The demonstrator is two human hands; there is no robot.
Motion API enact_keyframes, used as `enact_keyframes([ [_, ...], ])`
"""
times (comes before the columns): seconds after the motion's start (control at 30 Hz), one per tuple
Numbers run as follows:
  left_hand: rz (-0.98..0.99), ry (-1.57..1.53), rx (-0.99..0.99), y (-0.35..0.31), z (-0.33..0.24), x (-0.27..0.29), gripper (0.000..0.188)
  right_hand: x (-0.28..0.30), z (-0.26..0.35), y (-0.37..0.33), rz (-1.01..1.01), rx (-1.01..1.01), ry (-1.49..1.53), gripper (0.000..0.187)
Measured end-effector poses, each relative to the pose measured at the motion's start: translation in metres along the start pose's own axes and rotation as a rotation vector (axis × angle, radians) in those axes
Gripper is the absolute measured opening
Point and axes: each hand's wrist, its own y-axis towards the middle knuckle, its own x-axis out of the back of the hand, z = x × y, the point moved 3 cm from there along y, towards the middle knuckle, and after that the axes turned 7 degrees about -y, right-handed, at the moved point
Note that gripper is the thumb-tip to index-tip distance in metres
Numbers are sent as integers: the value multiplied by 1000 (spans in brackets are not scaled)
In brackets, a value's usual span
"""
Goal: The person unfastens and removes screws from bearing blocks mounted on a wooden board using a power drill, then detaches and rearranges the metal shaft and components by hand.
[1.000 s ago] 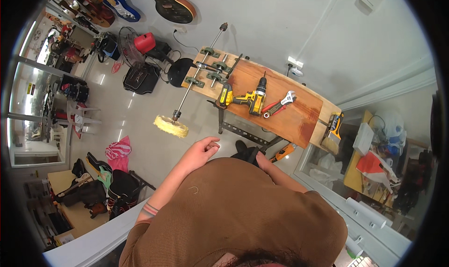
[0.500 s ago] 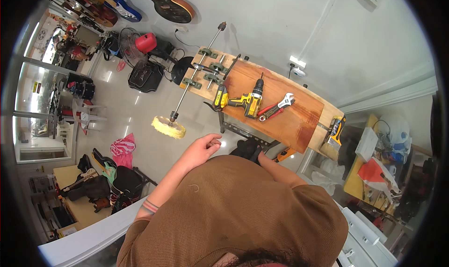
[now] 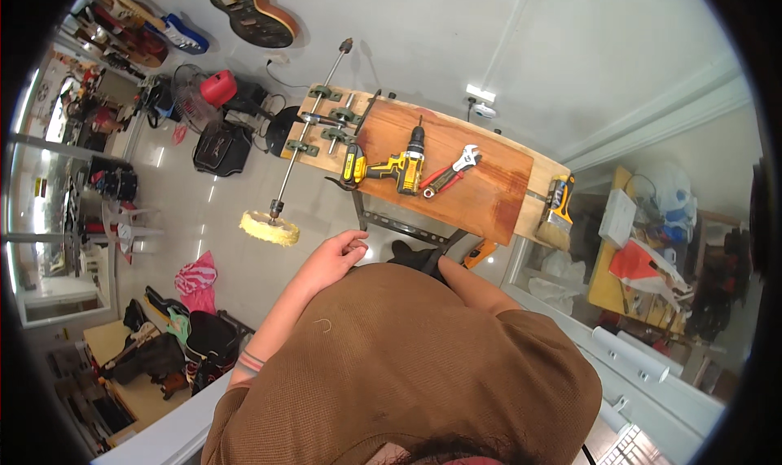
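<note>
In front of my belly my left hand (image 3: 336, 255) hangs with its thumb and forefinger apart, and nothing shows in it. Nearest to it is a fluffy yellow buffing wheel (image 3: 270, 228), on the end of a long metal shaft (image 3: 289, 174) that runs through green bearing blocks on the bench. My right forearm (image 3: 472, 284) reaches down past my belly; the fingers of that hand are hidden. A yellow and black cordless drill (image 3: 403, 170) lies on the wooden bench (image 3: 497, 188). To its right are an adjustable wrench (image 3: 467, 156) and a red-handled tool (image 3: 440, 178) beside it.
A wide paintbrush (image 3: 557, 221) lies at the bench's right end. An orange tool (image 3: 479, 253) is below the bench. A fan (image 3: 194, 98) and a black case (image 3: 221, 147) stand to the left. Guitars (image 3: 259, 17) hang on the wall. A cluttered table (image 3: 603, 282) is at right.
My view has shifted, so the bench and its tools sit farther left in the picture. My left hand keeps nearly the same pose. Nothing on the bench has visibly moved.
</note>
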Motion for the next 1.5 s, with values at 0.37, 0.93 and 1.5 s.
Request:
enact_keyframes([
  [0.37, 202, 137, -114, -12, 18, 15, 44, -33, -7, -43, -150, -23, -150, 36],
  [0.93, 384, 681, -301, -14, 51, 50, 52, -137, -63, -207, -267, -39, -152, 39],
  [1.5, -81, 731, -653, 164, -61, 29, 54, 178, 191, -31, -955, -579, -566, 88],
])
